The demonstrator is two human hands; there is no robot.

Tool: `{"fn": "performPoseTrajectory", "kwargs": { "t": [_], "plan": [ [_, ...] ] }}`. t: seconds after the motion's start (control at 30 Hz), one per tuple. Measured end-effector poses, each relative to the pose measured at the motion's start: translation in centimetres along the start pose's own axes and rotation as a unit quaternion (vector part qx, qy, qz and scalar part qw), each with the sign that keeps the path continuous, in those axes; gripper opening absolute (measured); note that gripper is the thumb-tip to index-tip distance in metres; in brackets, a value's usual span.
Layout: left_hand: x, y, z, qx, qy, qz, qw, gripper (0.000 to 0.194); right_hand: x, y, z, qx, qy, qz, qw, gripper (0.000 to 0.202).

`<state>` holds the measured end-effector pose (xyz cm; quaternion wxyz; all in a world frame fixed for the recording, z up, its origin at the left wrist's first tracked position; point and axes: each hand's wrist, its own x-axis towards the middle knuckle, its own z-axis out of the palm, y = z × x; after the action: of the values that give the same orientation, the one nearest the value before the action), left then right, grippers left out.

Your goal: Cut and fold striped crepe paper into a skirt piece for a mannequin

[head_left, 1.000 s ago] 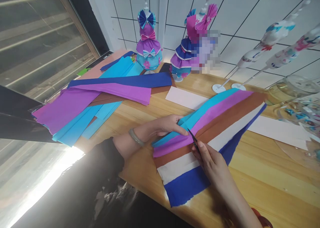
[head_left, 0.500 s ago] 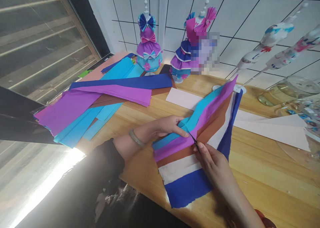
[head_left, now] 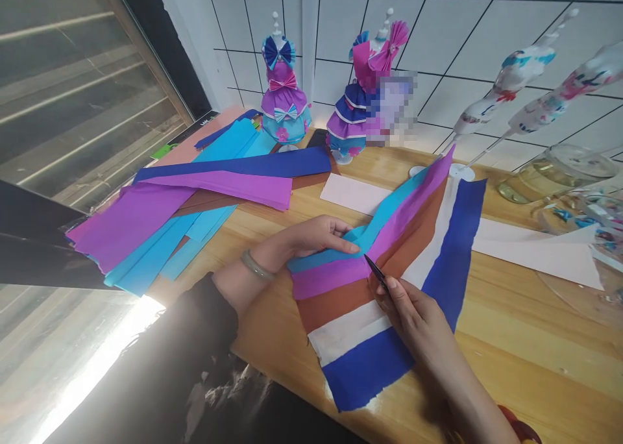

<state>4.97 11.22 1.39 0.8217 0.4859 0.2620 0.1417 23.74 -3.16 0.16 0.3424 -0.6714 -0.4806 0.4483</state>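
Striped sheet: my thin cloth or paper sheet in cyan, purple, brown, white and dark blue bands (head_left: 335, 285) lies on the wooden bench (head_left: 530, 359) in front of me, between my two hands.
Dark blue band: its far right end has spread from a narrow fold to a broad panel, while the purple corner keeps its raised peak.
Left hand: mine (head_left: 321, 235) still pinches the cyan band, thumb on top, near the crease.
Right hand: mine (head_left: 413, 308) pinches a slim black pointed tool (head_left: 377, 273), tip just beside my left thumb; whether it nips the sheet, I cannot tell.
Crease: I judge it still the working spot, since the pinch holds while the far half fans out.
Coloured strips: the purple, blue and brown pile (head_left: 141, 213) rests far left, unmoved.
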Motion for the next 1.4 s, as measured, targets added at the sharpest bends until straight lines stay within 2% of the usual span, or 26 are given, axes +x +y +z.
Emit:
{"fn": "performPoseTrajectory", "kwargs": {
  "t": [0.17,0.4,0.57,0.8,1.07,1.27,1.4],
  "plan": [
    [-0.1,0.1,-0.1,0.0,0.022,0.0,1.0,0.033,0.1,0.3,0.2,0.03,-0.007,0.006,1.0,0.049],
    [-0.8,0.6,-1.2,0.019,-0.001,-0.017,1.0,0.033,0.2,0.7,0.0,0.029,-0.027,0.012,0.999,0.051],
    [-1.0,0.9,-1.4,0.025,-0.009,-0.026,0.999,0.029,-0.2,0.5,0.0,0.024,-0.032,0.008,0.999,0.05],
    [-1.0,0.8,-1.4,0.008,-0.004,-0.031,0.999,0.031,-0.4,0.2,0.2,0.034,-0.009,0.016,0.999,0.052],
    [-1.0,0.8,-1.3,0.015,-0.01,-0.028,0.999,0.04,-0.7,-1.0,0.0,0.034,-0.057,0.052,0.996,0.051],
    [-0.9,0.7,-1.2,0.01,-0.028,-0.021,0.999,0.045,-0.6,-2.3,0.5,0.046,-0.061,0.083,0.994,0.054],
    [-0.9,0.7,-1.3,0.018,-0.033,-0.013,0.999,0.044,-0.6,-2.8,0.7,0.044,-0.057,0.077,0.994,0.053]
  ]
}}
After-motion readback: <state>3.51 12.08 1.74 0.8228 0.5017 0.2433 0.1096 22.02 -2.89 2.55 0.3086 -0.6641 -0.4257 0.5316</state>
